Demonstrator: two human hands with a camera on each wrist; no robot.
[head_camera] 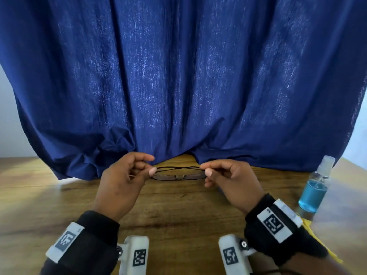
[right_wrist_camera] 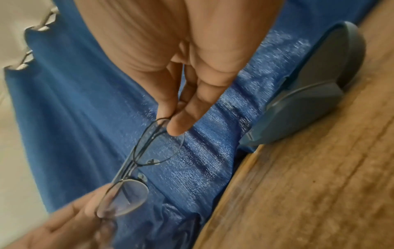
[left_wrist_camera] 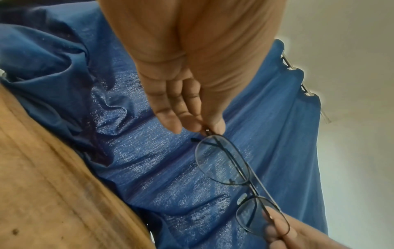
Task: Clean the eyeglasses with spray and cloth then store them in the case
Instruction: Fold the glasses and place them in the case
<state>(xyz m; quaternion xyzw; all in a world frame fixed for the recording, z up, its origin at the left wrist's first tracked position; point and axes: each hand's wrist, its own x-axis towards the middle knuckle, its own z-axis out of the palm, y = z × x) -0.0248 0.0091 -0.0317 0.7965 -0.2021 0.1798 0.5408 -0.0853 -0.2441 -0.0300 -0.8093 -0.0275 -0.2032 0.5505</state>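
Both hands pinch the eyeglasses [head_camera: 178, 173] at the outer ends, left hand [head_camera: 125, 181] and right hand [head_camera: 232, 183], held just above the worktop [head_camera: 178, 215]. Temples folded. Thin wire frame: light, bendy, fragile; best held by rims or hinges, off the lenses.
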